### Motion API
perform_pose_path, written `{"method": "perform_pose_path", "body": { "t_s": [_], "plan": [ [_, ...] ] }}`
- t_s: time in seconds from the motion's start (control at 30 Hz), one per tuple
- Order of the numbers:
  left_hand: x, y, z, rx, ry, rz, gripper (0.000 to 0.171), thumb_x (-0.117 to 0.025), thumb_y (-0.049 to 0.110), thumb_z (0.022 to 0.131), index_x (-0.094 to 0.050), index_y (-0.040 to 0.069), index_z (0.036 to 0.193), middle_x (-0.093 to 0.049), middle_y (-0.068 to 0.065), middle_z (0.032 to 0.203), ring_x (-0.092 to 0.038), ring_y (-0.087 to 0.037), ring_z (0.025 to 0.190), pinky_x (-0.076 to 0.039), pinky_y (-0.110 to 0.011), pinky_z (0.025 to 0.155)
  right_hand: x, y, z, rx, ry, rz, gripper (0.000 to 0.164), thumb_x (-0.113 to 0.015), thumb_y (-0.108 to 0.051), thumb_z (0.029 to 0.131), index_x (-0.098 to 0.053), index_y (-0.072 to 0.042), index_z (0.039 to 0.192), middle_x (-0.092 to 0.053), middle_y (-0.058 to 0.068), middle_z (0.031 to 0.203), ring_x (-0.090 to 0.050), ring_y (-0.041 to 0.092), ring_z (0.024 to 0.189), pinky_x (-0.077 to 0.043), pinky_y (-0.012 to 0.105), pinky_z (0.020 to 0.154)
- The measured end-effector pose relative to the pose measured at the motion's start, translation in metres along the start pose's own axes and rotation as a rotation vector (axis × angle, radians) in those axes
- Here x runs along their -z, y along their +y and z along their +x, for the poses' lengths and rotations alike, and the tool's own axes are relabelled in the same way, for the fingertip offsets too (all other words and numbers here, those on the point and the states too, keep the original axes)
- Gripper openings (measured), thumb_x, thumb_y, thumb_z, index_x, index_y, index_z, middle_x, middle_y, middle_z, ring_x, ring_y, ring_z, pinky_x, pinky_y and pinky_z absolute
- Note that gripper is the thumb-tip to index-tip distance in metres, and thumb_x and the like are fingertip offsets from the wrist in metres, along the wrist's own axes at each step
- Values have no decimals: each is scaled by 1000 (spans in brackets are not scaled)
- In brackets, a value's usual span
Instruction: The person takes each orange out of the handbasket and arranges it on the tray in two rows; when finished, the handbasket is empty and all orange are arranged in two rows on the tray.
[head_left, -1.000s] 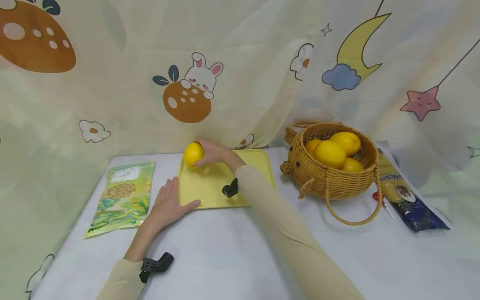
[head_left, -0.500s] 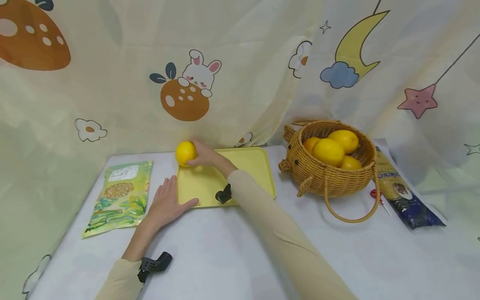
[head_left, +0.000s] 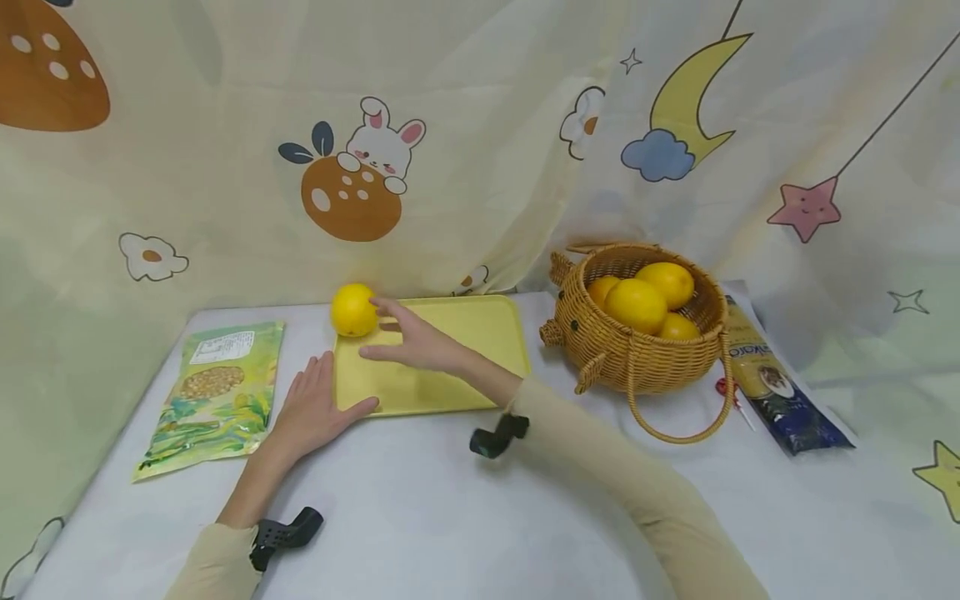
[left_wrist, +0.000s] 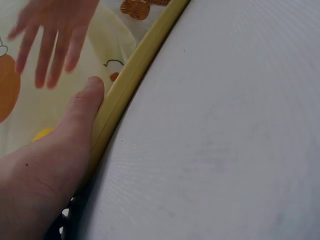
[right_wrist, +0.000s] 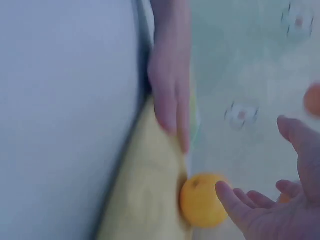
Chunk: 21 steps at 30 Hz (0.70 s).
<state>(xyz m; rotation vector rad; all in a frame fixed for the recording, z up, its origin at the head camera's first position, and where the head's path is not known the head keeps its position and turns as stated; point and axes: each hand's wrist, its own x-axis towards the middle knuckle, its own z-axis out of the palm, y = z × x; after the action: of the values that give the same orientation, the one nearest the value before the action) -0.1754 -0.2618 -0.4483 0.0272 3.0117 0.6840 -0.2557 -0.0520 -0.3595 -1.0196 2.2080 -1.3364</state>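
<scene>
A round yellow-orange fruit that looks like an orange [head_left: 354, 310] sits at the back left corner of a yellow tray [head_left: 450, 387]. Just right of it, my right hand [head_left: 420, 340] is spread over the tray, fingers and thumb apart and nothing held. The right wrist view shows the orange [right_wrist: 202, 201] beside the fingertips of that hand [right_wrist: 280, 212]. My left hand [head_left: 313, 410] lies at the tray's front left corner, fingers straight along the left side. Its thumb [left_wrist: 82, 107] rests along the front rim in the left wrist view.
A wicker basket [head_left: 660, 371] with an animal face holds several yellow fruits on the right. Beyond it lie a blue and gold packet [head_left: 783, 387] and a red-handled tool [head_left: 725, 387]. A green packet [head_left: 213, 392] is left of my left hand. A printed curtain [head_left: 480, 167] hangs behind.
My right hand carried the orange a little left to the tray's corner, then let go and drew back right, fingers opening. The left hand stays at the tray; the head view shifted slightly.
</scene>
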Motion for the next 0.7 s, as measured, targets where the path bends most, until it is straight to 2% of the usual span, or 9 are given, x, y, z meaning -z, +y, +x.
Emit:
{"method": "perform_pose_path", "body": {
  "t_s": [0.1, 0.2, 0.33, 0.5, 0.63, 0.7],
  "plan": [
    [1, -1, -1, 3, 1, 3, 124, -51, 78, 80, 3, -6, 153, -5, -31, 159, -5, -49, 148, -4, -63, 120, -2, -12, -56, -47, -27, 87, 72, -67, -29, 92, -27, -18, 152, -37, 5, 154, -46, 24, 138, -49, 36, 106],
    [1, -1, -2, -1, 5, -5, 123, -52, 77, 80, 2, -7, 152, -5, -32, 159, -5, -49, 148, -5, -62, 120, 1, -11, -109, -39, -45, 138, 66, -66, -23, 93, -32, -19, 149, -43, 6, 149, -50, 25, 133, -51, 30, 102],
    [0, 1, -3, -3, 6, -14, 123, -52, 77, 80, 3, -7, 152, -4, -32, 159, -5, -49, 148, -5, -62, 120, 14, -3, -164, -51, -11, 172, 61, -65, -20, 93, -36, -17, 146, -47, 12, 144, -52, 29, 130, -53, 25, 97],
    [1, 1, -3, -2, 1, -8, 123, -52, 76, 81, 3, -7, 152, -3, -33, 159, -5, -49, 148, -5, -62, 120, 34, 7, -199, -40, 92, 165, 55, -64, -16, 93, -41, -15, 143, -47, 17, 143, -54, 36, 127, -54, 23, 93],
    [3, 2, -3, -3, 0, -10, 122, -52, 76, 81, 4, -7, 152, -2, -33, 159, -5, -50, 147, -5, -62, 120, 46, 11, -209, 15, 158, 152, 52, -63, -10, 93, -43, -11, 141, -49, 20, 140, -56, 39, 123, -54, 22, 94],
    [3, 2, -3, -3, -3, -9, 122, -52, 76, 81, 4, -7, 152, -2, -33, 159, -5, -50, 147, -5, -62, 120, 50, 11, -211, 50, 176, 150, 51, -62, -6, 93, -44, -8, 140, -50, 21, 138, -58, 35, 120, -55, 22, 93]
  ]
}}
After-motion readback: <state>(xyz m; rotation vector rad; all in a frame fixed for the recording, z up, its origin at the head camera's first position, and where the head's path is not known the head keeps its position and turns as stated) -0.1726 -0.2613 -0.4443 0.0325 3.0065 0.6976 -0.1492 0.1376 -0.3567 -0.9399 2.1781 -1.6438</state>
